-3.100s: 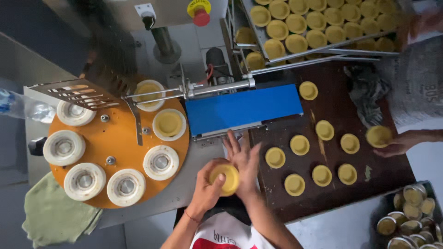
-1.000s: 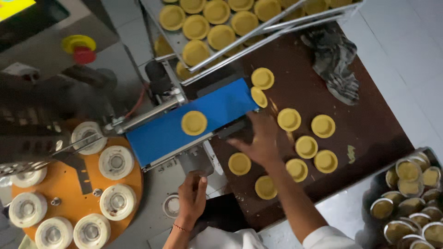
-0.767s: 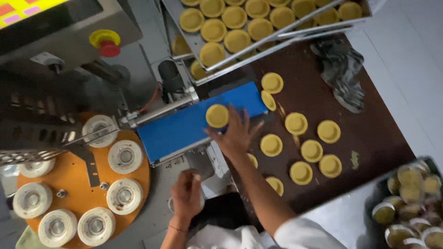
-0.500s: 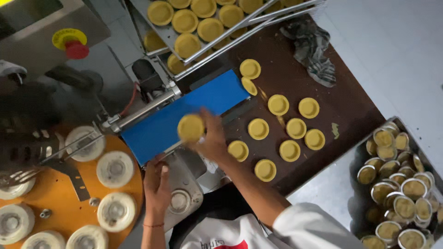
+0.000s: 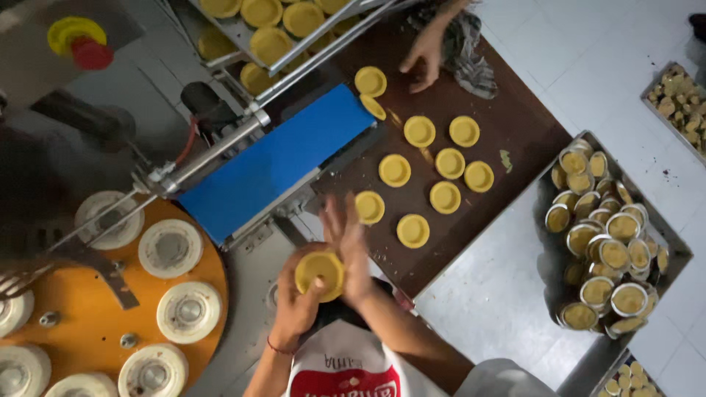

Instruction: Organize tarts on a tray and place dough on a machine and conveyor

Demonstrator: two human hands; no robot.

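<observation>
Yellow, round pastry shell (image 5: 319,270) is held close to the wearer's chest, below the near end of the blue conveyor belt (image 5: 276,163). Left hand (image 5: 298,303) cups the shell from beneath, fingers curled about its rim. Right hand (image 5: 346,246) lies flat against the shell's right side, fingers extended and blurred; the shell is pressed between both hands. Dark brown work table (image 5: 515,129) carries further yellow shells in loose rows, the nearest one (image 5: 369,206) just beyond the right hand. Another person's hand (image 5: 422,56) rests on the table's far edge beside a shell. Orange round turntable (image 5: 81,316) with white moulds sits to the left. Metal tray of filled tins (image 5: 610,242) stands on the floor, well apart.
</observation>
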